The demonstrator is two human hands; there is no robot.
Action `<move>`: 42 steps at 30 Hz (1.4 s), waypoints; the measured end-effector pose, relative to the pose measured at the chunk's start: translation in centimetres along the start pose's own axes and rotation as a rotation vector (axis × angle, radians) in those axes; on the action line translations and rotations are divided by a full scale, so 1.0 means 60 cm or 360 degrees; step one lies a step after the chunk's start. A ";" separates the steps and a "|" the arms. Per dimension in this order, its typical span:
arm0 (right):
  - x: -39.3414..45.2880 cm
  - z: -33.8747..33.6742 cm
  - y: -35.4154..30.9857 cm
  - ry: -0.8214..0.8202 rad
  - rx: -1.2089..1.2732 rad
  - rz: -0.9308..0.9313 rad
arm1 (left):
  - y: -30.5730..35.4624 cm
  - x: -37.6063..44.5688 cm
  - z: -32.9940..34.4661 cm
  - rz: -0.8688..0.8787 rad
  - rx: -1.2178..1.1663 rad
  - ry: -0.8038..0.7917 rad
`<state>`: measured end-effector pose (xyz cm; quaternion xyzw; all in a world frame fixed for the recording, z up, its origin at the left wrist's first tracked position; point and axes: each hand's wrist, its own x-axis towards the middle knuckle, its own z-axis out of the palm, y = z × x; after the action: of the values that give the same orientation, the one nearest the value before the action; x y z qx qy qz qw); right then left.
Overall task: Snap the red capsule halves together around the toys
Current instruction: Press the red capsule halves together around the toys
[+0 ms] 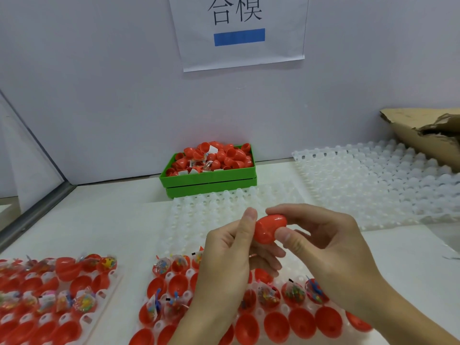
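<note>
A red capsule [270,229] is held above the bench [119,220], over the near tray [249,317] of open halves and bagged toys [293,293]. It is pinched between thumb and forefinger of the right hand [331,250], while the left hand [231,255] is curled round its other end, thumb raised alongside. Whether the seam is fully closed cannot be told. For a good snap, the halves should be kept coaxial and squeezed evenly end to end, with no bag edge trapped in the rim.
</note>
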<state>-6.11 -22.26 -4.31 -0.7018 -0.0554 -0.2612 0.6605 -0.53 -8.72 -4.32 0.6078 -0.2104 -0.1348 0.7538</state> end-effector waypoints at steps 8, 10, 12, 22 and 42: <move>0.004 -0.002 -0.002 0.0076 0.0079 0.0095 | -0.001 -0.001 -0.005 0.0126 -0.0022 -0.0092; 0.003 -0.001 -0.004 0.0079 0.0113 0.0098 | -0.002 -0.001 -0.005 0.0138 -0.0020 -0.0077; 0.003 0.000 -0.005 0.0075 0.0127 0.0107 | -0.002 0.000 -0.005 0.0158 0.0013 -0.0053; 0.004 0.000 -0.007 0.0133 0.0148 0.0140 | 0.000 -0.001 -0.006 0.0185 0.0017 -0.0076; 0.005 0.004 -0.011 0.0206 0.0098 0.0216 | 0.003 -0.009 -0.003 0.0466 0.0529 0.0074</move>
<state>-6.06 -22.01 -3.58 -0.6650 0.0272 -0.2588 0.7001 -0.93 -8.30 -4.28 0.6897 -0.2983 0.0266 0.6593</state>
